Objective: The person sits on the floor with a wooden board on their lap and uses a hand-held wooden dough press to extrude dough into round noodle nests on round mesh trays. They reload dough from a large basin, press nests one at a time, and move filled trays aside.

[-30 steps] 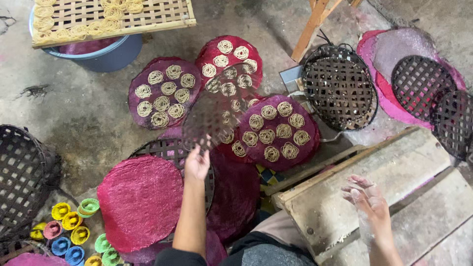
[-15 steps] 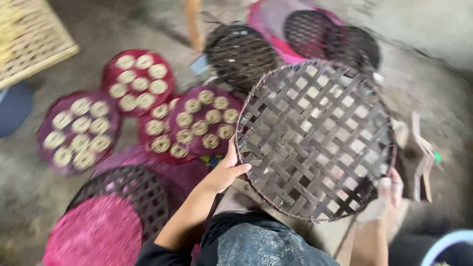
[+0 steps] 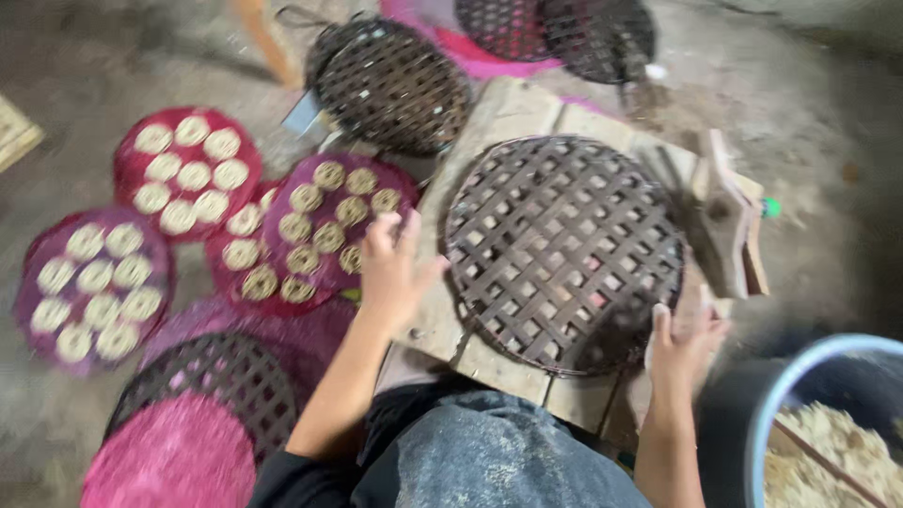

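A round woven tray (image 3: 564,249) of dark lattice strips lies flat between the two hands, face up on a low wooden bench (image 3: 489,122). Being round, it has no long axis and points no particular way; its strips run on two diagonals. The left hand (image 3: 393,268) sits at the tray's left rim with fingers spread and loosely open, gripping nothing; whether it touches the rim is hard to tell through the blur. The right hand (image 3: 682,343) is at the tray's near right edge, fingers open and upright against the rim, holding nothing firmly.

Left of the left hand, purple and red mats (image 3: 334,235) lie on the floor, each carrying pale round coils in rows. Nearer the person, below the left arm, another dark lattice tray (image 3: 212,386) overlaps a pink mat (image 3: 169,461). Beyond the hands, a further dark tray (image 3: 390,85) rests at the bench's far left corner. Just right of the right hand stands a blue-rimmed tub (image 3: 767,414) with pale fibrous stuff inside.
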